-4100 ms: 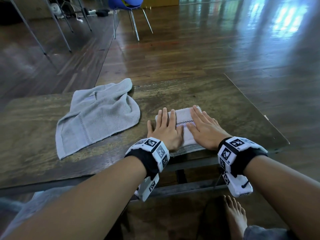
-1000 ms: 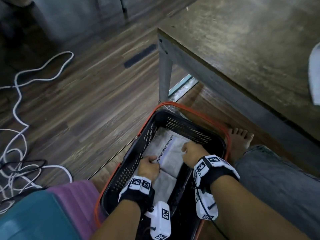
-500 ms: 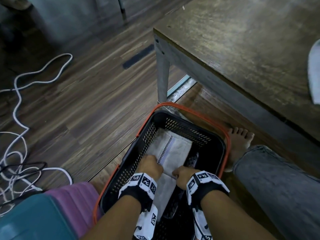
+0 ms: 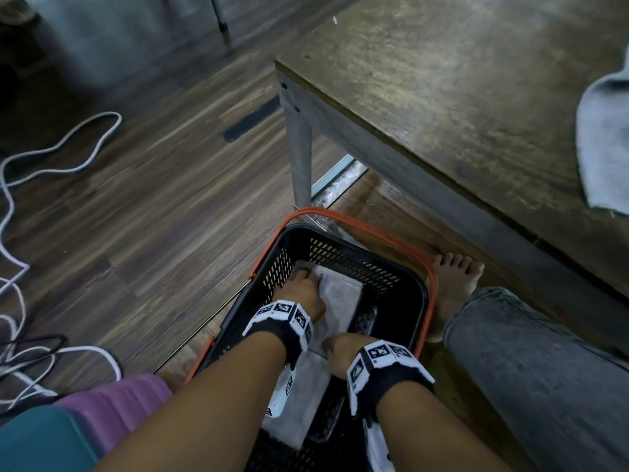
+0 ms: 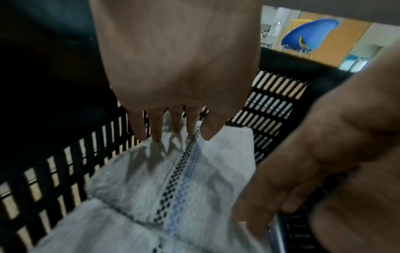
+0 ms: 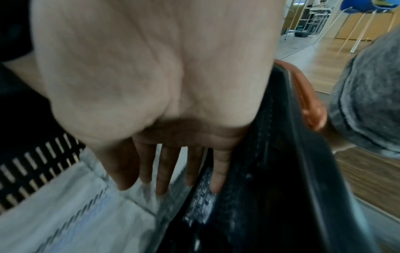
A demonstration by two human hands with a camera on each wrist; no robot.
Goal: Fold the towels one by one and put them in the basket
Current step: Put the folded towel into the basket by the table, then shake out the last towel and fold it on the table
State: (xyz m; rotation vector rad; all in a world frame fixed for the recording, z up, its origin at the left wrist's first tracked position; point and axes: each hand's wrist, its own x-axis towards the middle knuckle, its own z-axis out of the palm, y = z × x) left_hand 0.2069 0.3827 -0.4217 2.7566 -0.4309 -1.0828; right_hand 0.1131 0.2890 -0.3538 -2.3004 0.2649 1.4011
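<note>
Both hands are down inside the basket (image 4: 417,287) on the floor, and the folded white towel (image 4: 342,296) lies flat on its bottom beneath them, stacked on another white towel (image 4: 299,413) nearer the person. The left hand (image 4: 303,291) is spread with straight fingers (image 5: 156,130), tips resting on the towel's far end by the basket's far wall. It grasps nothing. The right hand (image 4: 342,352) is at the towel's near right edge, fingers (image 6: 162,178) extended downward between the cloth and the basket's side wall; it looks released too, though the blur makes this less certain.

The towel's long axis, marked by the checkered stripe (image 5: 179,172), runs from the near hand straight away to the far one, so each hand sits over one end of it. That towel looks placed, in my judgement. The next one, a grey towel (image 4: 604,144), lies up on the table (image 4: 442,107), above and well off to the right of both hands. The right hand is the nearer one for reaching it.
</note>
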